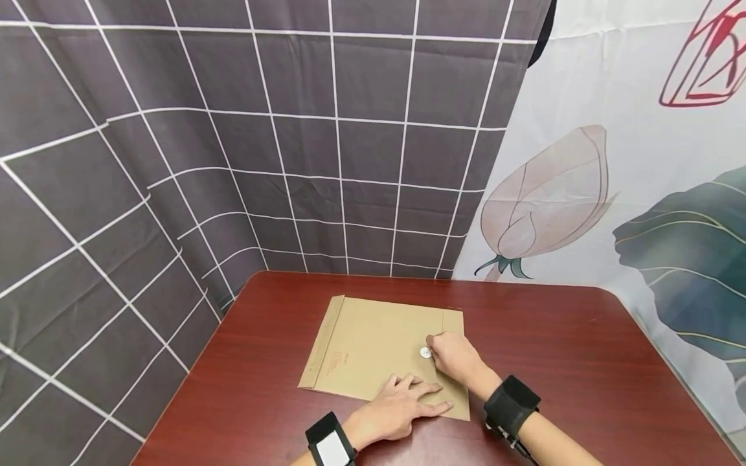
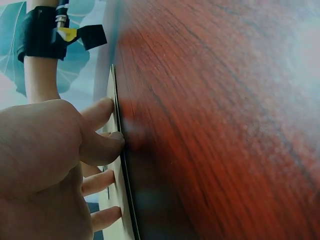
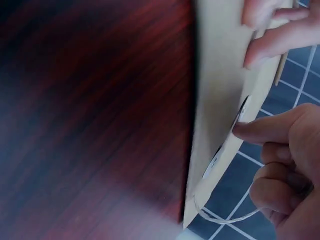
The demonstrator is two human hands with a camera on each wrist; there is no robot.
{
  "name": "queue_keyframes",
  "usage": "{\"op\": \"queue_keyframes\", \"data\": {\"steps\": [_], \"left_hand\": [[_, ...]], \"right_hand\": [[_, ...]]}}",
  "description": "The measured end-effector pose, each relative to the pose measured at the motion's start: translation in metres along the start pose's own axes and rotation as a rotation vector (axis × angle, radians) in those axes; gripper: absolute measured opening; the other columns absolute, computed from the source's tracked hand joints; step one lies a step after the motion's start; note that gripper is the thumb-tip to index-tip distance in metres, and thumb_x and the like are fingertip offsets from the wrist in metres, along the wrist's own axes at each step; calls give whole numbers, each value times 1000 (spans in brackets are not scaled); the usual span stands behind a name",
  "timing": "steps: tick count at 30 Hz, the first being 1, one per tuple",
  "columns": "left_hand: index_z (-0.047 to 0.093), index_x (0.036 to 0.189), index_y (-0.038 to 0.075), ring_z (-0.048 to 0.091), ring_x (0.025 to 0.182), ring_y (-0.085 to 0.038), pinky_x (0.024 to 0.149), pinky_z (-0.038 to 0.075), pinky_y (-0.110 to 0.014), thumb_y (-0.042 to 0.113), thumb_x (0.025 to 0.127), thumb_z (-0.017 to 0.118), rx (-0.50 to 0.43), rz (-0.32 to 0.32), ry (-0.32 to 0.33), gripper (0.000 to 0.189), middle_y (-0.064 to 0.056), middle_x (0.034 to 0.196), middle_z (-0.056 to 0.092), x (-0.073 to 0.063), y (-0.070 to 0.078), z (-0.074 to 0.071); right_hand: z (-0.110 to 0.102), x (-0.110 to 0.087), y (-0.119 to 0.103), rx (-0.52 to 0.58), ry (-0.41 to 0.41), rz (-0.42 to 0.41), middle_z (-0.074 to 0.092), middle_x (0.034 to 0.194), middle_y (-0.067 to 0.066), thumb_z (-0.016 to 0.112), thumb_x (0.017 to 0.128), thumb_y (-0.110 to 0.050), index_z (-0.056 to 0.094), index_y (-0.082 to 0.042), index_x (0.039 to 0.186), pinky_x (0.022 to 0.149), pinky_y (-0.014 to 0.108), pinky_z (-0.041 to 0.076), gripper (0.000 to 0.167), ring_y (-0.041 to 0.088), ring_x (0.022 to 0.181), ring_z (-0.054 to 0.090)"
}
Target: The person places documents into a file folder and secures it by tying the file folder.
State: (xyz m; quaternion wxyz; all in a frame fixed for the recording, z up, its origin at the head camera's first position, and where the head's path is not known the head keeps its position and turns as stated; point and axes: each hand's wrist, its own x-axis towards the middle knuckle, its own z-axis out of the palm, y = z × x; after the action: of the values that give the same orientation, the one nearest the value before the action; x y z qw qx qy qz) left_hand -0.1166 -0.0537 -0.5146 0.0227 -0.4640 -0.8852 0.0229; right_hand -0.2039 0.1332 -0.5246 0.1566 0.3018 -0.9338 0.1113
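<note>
A tan kraft paper document envelope [image 1: 379, 323] lies flat on the table. My left hand [image 1: 397, 406] rests on its near right part with the fingers spread. Beside a white round button [image 1: 425, 353] on the envelope is my right hand [image 1: 457, 357], its fingers curled. In the right wrist view, a thin pale string [image 3: 225, 220] runs from the envelope into those curled fingers, while the index finger [image 3: 260, 130] touches near one button. A second button [image 3: 214, 162] shows there; in the head view it is not visible.
The red-brown wooden table [image 1: 553, 349] reaches back to a dark grey cloth [image 1: 373, 155] with white grid lines. At the right hangs a white cloth [image 1: 583, 84] printed with a flower bud and leaves. Black bands [image 1: 511, 408] are worn on both wrists.
</note>
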Motion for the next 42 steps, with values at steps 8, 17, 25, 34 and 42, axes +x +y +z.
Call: {"op": "queue_keyframes", "data": {"steps": [8,17,25,34,42], "left_hand": [[38,145,46,40,126,-17,84,32,-29,18,82,69,-12,-8,-17,76,10,151,37,0,-1,0],[38,145,46,38,126,-18,87,34,-32,19,80,70,14,-2,-17,77,11,152,35,-1,0,1],[39,145,45,37,130,-19,89,34,-34,20,79,71,5,3,-15,78,10,153,34,0,-1,-1],[40,144,44,36,132,-20,91,36,-35,19,79,72,-3,13,-16,77,10,152,35,0,-1,-1],[40,144,45,36,132,-21,87,36,-34,17,80,71,-7,10,-26,77,10,150,38,1,-1,-2]], "right_hand": [[-8,-2,-7,-160,-66,-216,54,59,0,68,69,2,53,-12,63,50,36,47,21,20,53,56],[-11,2,-16,-213,-82,-371,49,57,-4,77,58,-11,53,-15,60,48,28,44,24,12,50,50],[-11,11,-16,-317,-139,-460,53,65,-1,71,69,-8,58,-12,73,56,27,48,14,15,60,56],[-9,24,-15,-411,-182,-553,58,71,-2,72,76,-14,63,-14,82,59,24,48,10,14,68,57],[-7,31,-17,-471,-189,-599,59,71,-5,74,75,-29,65,-17,79,58,23,47,15,12,69,56]]}}
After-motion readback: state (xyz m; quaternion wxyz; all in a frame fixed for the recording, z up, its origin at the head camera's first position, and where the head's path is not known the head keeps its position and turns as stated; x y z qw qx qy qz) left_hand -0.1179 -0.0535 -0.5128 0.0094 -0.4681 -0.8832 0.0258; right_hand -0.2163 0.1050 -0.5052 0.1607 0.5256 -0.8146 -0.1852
